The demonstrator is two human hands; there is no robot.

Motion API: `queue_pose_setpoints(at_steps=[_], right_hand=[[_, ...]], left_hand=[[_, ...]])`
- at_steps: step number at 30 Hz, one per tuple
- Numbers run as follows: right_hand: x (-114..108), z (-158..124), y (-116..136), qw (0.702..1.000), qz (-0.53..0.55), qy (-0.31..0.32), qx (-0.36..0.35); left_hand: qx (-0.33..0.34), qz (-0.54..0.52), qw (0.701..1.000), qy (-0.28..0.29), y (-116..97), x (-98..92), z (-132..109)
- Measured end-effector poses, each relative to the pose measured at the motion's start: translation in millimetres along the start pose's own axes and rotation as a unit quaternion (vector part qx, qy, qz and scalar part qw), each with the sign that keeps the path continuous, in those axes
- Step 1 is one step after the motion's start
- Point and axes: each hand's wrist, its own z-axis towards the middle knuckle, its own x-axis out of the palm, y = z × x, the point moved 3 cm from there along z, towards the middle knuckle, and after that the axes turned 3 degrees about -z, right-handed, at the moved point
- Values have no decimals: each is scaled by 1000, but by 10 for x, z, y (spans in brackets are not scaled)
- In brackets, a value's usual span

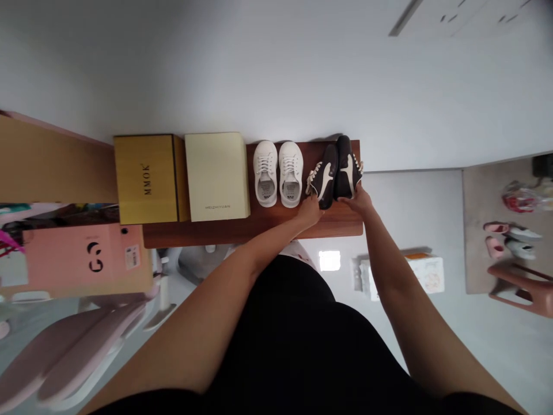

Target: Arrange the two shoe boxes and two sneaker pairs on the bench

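Note:
Two dark brown sneakers with cream trim lie side by side at the right end of a reddish-brown wooden shelf (276, 226). My left hand (310, 211) is closed on the near end of the left brown sneaker (332, 164). At the near end of the right brown sneaker (343, 158), my right hand (358, 200) grips its outer side. Both sneakers look tipped, laces facing outward and soles toward each other. Some fingertips are hidden. Just left of them stands a pair of white lace-up sneakers (291, 155), toes toward the wall.
A cream shoe box (216, 173) and a gold shoe box (147, 167) stand left on the shelf. A pink box (78, 256) is at lower left. White packages (425, 274) lie on the floor at right, with a pink stool (525, 288) farther off. The wall (276, 75) rises behind.

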Motion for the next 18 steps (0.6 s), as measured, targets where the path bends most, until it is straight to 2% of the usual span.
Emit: queue_pose_setpoints(at_steps=[3, 7, 11, 18], right_hand=[[28, 51, 20, 998, 37, 20, 38], [-44, -26, 61, 998, -58, 2, 39], [-131, -152, 58, 988, -154, -15, -9], [-157, -183, 173, 975, -210, -15, -69]], left_hand=[[-1, 15, 1000, 24, -37, 4, 133], [52, 59, 996, 46, -122, -95, 142], [100, 109, 988, 46, -325, -186, 92], [88, 159, 982, 44, -598, -294, 212]])
